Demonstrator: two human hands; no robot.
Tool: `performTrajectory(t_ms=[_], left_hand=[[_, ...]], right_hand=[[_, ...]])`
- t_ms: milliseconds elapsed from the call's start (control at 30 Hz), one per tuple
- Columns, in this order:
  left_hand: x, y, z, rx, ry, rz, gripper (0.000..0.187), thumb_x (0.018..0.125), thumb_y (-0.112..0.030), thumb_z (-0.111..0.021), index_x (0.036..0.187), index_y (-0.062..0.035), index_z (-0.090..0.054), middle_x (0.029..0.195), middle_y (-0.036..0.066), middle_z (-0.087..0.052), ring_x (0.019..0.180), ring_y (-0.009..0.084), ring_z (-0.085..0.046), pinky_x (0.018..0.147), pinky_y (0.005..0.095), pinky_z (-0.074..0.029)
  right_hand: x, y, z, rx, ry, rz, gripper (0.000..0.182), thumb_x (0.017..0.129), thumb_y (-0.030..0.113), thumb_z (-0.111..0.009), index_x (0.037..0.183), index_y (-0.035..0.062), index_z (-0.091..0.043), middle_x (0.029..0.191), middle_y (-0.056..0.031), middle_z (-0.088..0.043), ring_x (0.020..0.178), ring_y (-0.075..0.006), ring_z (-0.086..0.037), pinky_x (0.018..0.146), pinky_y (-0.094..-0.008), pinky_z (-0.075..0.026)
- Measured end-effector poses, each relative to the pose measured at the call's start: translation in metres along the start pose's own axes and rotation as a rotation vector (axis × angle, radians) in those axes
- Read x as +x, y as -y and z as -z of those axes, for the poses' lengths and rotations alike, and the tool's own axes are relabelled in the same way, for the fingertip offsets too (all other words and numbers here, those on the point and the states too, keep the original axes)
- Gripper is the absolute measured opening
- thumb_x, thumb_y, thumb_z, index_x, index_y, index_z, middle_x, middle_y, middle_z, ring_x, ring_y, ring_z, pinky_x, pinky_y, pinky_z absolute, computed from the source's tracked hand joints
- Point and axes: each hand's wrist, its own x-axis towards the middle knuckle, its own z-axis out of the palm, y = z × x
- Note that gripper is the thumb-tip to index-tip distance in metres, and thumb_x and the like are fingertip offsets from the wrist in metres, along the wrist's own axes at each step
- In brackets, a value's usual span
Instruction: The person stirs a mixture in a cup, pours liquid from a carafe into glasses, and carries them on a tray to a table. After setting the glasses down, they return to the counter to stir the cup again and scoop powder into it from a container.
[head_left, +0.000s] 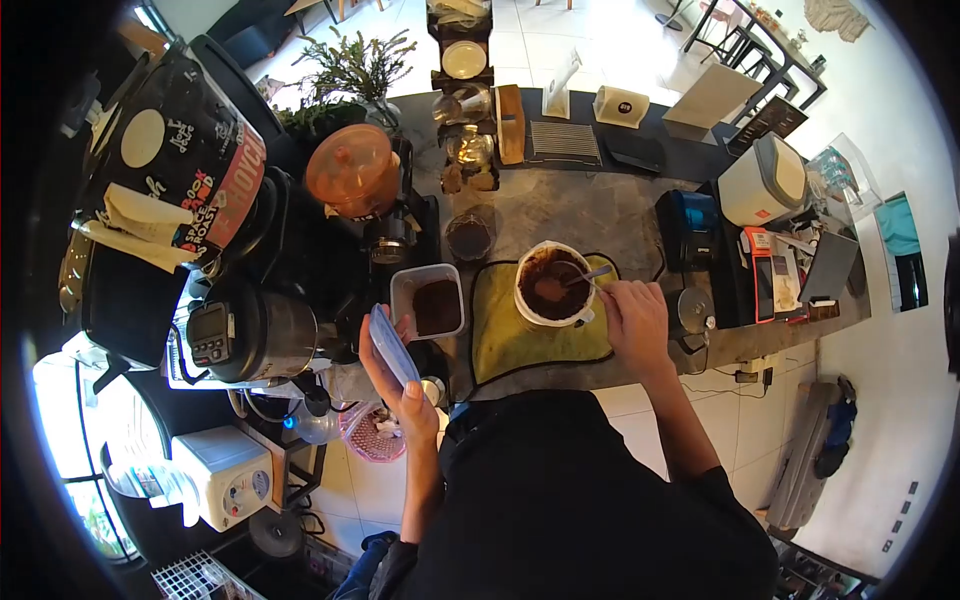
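My right hand [637, 318] pinches the handle of a spoon [592, 273], whose bowl end is down in a round white vessel [522, 303] with dark brown coffee grounds [556, 285] inside. The vessel stands on a yellow-green cloth [496, 345] with a dark border. At the left, a pale bluish plastic lid [394, 345] is held tilted on edge by my left hand [412, 400], its fingers behind the lid and thumb on the near side. Just beyond that hand sits a clear plastic container [461, 310] partly filled with brown grounds [438, 307].
Behind the container is a glass vessel [471, 236]. A coffee grinder with an orange hopper [352, 170] and a dark espresso machine [245, 325] crowd the left. On the right are a kettle-like metal jug [692, 310], a dark blue device [690, 225] and a white box-shaped appliance [760, 182].
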Motion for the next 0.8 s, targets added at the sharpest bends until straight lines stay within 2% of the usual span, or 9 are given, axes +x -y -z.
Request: performTrajectory(t_ms=[100, 167, 267, 300, 467, 533, 567, 700, 800], left_hand=[[0.0, 0.0, 0.01, 0.031, -0.041, -0.007, 0.113, 0.079, -0.073, -0.07, 0.157, -0.0025, -0.028, 0.156, 0.021, -0.039, 0.135, 0.0333, -0.05, 0.115, 0.0459, -0.034], [0.0, 0.003, 0.017, 0.016, -0.06, -0.006, 0.113, 0.079, -0.073, -0.07, 0.157, -0.0024, -0.028, 0.157, 0.021, -0.038, 0.136, 0.0329, -0.049, 0.116, 0.0465, -0.033], [-0.002, 0.003, 0.024, 0.006, -0.069, -0.01, 0.113, 0.08, -0.071, -0.071, 0.158, -0.0026, -0.026, 0.158, 0.021, -0.037, 0.137, 0.0328, -0.049, 0.117, 0.0465, -0.032], [-0.003, 0.004, 0.029, 0.004, -0.058, 0.0, 0.113, 0.081, -0.069, -0.072, 0.159, -0.0026, -0.025, 0.159, 0.021, -0.037, 0.138, 0.0326, -0.048, 0.117, 0.046, -0.031], [-0.009, 0.005, 0.041, 0.0, -0.052, 0.029, 0.112, 0.081, -0.064, -0.075, 0.159, -0.0023, -0.024, 0.161, 0.02, -0.034, 0.142, 0.0314, -0.043, 0.119, 0.0451, -0.028], [-0.011, 0.012, 0.045, -0.024, -0.054, 0.034, 0.11, 0.081, -0.058, -0.079, 0.159, -0.0023, -0.024, 0.162, 0.019, -0.031, 0.144, 0.031, -0.04, 0.12, 0.0445, -0.026], [-0.011, 0.02, 0.049, -0.02, -0.059, 0.013, 0.106, 0.08, -0.044, -0.083, 0.158, -0.0005, -0.025, 0.161, 0.018, -0.032, 0.144, 0.0313, -0.038, 0.12, 0.0438, -0.026], [-0.002, 0.001, 0.042, 0.214, 0.008, 0.053, 0.098, 0.078, -0.026, -0.082, 0.157, -0.0011, -0.029, 0.156, 0.017, -0.037, 0.144, 0.031, -0.037, 0.119, 0.0429, -0.028], [0.01, 0.007, 0.041, 0.423, 0.111, 0.016, 0.097, 0.08, -0.027, -0.081, 0.158, -0.0048, -0.029, 0.155, 0.018, -0.038, 0.144, 0.0306, -0.038, 0.119, 0.0421, -0.028]], right_hand=[[0.006, 0.007, 0.011, 0.033, -0.114, -0.005, 0.008, 0.093, 0.011, -0.068, 0.09, 0.0042, -0.064, 0.083, -0.0091, -0.065, 0.074, -0.027, -0.059, 0.07, -0.0384, -0.042], [0.011, 0.013, 0.013, 0.293, -0.112, -0.378, 0.009, 0.093, 0.011, -0.07, 0.091, 0.0027, -0.067, 0.08, -0.0102, -0.065, 0.072, -0.0254, -0.057, 0.065, -0.0366, -0.045], [0.026, 0.014, 0.007, 0.463, -0.03, -0.429, 0.011, 0.093, 0.012, -0.07, 0.091, 0.0016, -0.068, 0.076, -0.011, -0.065, 0.071, -0.0238, -0.056, 0.06, -0.0345, -0.045], [0.035, 0.026, 0.003, 0.592, -0.032, -0.427, 0.012, 0.093, 0.013, -0.07, 0.09, 0.0013, -0.068, 0.075, -0.0111, -0.065, 0.072, -0.0257, -0.06, 0.067, -0.0348, -0.045], [0.079, 0.079, -0.039, 0.449, 0.133, 0.068, 0.011, 0.089, 0.016, -0.071, 0.085, 0.0059, -0.07, 0.08, -0.0087, -0.068, 0.081, -0.0308, -0.064, 0.081, -0.0416, -0.042], [0.091, 0.097, -0.065, 0.391, 0.174, 0.167, 0.011, 0.09, 0.017, -0.07, 0.086, 0.007, -0.07, 0.083, -0.0101, -0.066, 0.085, -0.0312, -0.063, 0.082, -0.0413, -0.042], [0.094, 0.104, -0.077, 0.328, 0.217, 0.259, 0.011, 0.09, 0.018, -0.069, 0.086, 0.008, -0.071, 0.086, -0.0115, -0.064, 0.088, -0.0315, -0.062, 0.083, -0.041, -0.042], [0.1, 0.116, -0.109, 0.277, 0.363, 0.334, 0.012, 0.091, 0.017, -0.068, 0.096, 0.0093, -0.074, 0.101, -0.0102, -0.062, 0.1, -0.0282, -0.059, 0.088, -0.0413, -0.042], [0.105, 0.106, -0.092, 0.493, 0.327, 0.199, 0.015, 0.09, 0.016, -0.07, 0.103, 0.0118, -0.076, 0.102, -0.0106, -0.061, 0.106, -0.0309, -0.057, 0.098, -0.0456, -0.041]])
